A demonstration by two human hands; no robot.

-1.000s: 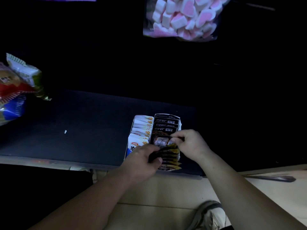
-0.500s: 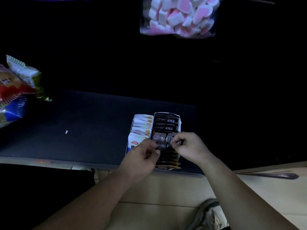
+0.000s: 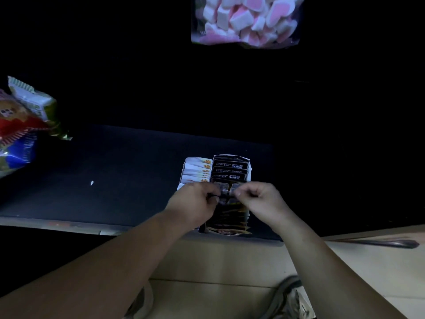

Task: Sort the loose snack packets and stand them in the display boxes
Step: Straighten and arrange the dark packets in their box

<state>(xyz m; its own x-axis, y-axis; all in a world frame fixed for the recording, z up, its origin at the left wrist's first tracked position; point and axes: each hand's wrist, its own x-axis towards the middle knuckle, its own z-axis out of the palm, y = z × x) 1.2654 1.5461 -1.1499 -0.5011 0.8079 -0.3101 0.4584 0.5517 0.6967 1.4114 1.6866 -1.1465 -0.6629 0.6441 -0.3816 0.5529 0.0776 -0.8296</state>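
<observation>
Two display boxes stand side by side at the front edge of a dark shelf. The left box (image 3: 186, 162) holds a row of white packets (image 3: 197, 169). The right box (image 3: 249, 166) holds upright black packets (image 3: 230, 168), with more black and yellow packets (image 3: 227, 217) in its near half. My left hand (image 3: 193, 203) and my right hand (image 3: 259, 199) meet over the middle of the right box. Both pinch the top edge of one black packet (image 3: 226, 188) with a clear window, one hand at each corner. The packet's lower part is hidden behind my hands.
A pile of larger snack bags (image 3: 20, 123) lies at the shelf's left end. A bag of pink and white marshmallows (image 3: 246, 19) hangs above at the back. The dark shelf surface (image 3: 115, 176) stretches left of the boxes. Tiled floor and my shoe (image 3: 289, 300) show below.
My left hand has risen from the near packets to the windowed black packet's top edge. Both hands have moved slightly back along the right box, drawing closer together.
</observation>
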